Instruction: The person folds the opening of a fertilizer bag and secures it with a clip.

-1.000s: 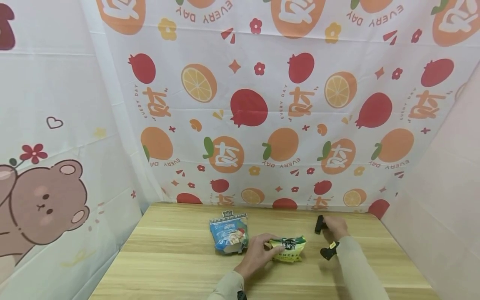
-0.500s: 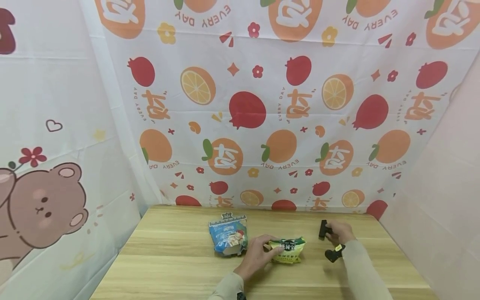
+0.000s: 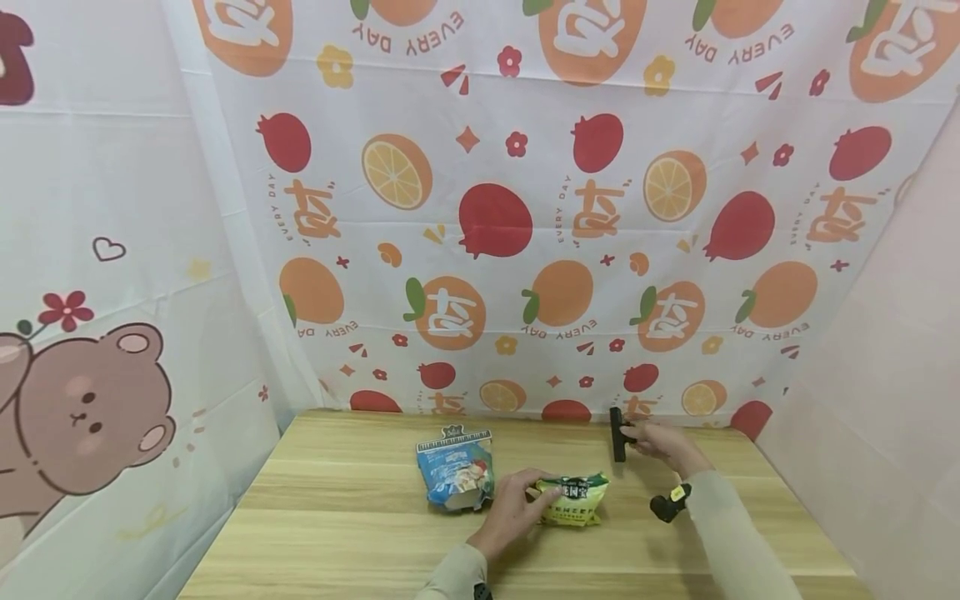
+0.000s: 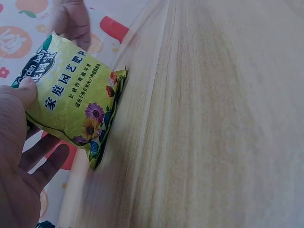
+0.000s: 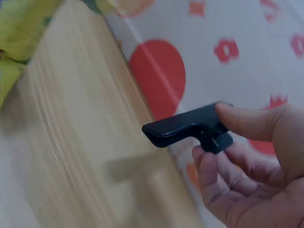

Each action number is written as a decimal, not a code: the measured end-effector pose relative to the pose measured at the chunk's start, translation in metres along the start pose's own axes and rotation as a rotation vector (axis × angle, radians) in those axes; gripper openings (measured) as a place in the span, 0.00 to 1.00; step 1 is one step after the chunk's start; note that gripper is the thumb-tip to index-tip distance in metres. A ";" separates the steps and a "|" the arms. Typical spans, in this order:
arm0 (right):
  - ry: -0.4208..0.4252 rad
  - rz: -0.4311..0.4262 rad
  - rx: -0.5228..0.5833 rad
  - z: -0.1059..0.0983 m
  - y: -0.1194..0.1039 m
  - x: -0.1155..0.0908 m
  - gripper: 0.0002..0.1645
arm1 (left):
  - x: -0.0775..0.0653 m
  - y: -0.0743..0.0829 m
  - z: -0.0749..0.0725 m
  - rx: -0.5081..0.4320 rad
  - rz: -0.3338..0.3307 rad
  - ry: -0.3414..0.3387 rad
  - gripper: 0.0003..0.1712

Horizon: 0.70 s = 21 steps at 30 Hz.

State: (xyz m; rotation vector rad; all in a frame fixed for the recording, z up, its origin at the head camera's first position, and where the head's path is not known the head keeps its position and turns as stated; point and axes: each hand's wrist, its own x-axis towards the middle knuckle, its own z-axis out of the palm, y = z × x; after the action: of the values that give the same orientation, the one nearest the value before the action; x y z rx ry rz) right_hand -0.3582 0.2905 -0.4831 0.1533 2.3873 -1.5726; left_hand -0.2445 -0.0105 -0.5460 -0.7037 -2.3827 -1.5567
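My left hand [image 3: 512, 507] pinches the left side of a yellow-green fertilizer packet [image 3: 576, 500], thumb on its front. The left wrist view shows the packet [image 4: 71, 90] upright with its lower edge at the table, flowers printed near the bottom. My right hand [image 3: 667, 446] holds a small black T-shaped tool [image 3: 617, 435] near the back of the table, to the right of the packet. Thumb and fingertips pinch its short stem in the right wrist view; the long black bar [image 5: 180, 124] points away from the palm, above the table with a shadow below.
A blue bag [image 3: 459, 475] with a black-and-white strip along its top stands left of my left hand. Behind the wooden table [image 3: 337, 525] hangs a fruit-print curtain [image 3: 480, 108]. A bear-print sheet [image 3: 97, 408] covers the left side, and a pale wall [image 3: 885, 400] the right.
My right hand first shifts slightly right and nearer, then moves left and toward the back with the black tool, which now stands more upright. The left hand and packet stay nearly still.
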 end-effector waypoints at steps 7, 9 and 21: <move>0.009 -0.176 -0.159 0.022 -0.040 -0.017 0.26 | 0.000 0.000 0.000 0.011 0.022 0.010 0.16; 0.009 -0.214 -0.201 0.028 -0.050 -0.023 0.23 | 0.000 -0.001 0.001 0.013 0.027 0.013 0.16; -0.092 -0.433 -0.337 0.054 -0.085 -0.057 0.20 | 0.001 0.000 0.001 0.040 0.028 0.015 0.15</move>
State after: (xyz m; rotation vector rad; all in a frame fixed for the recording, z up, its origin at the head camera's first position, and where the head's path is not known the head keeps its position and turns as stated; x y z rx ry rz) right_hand -0.3144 0.2104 -0.4111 -0.5238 2.6873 -1.2619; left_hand -0.2455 -0.0093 -0.5456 -0.7115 -2.3753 -1.4943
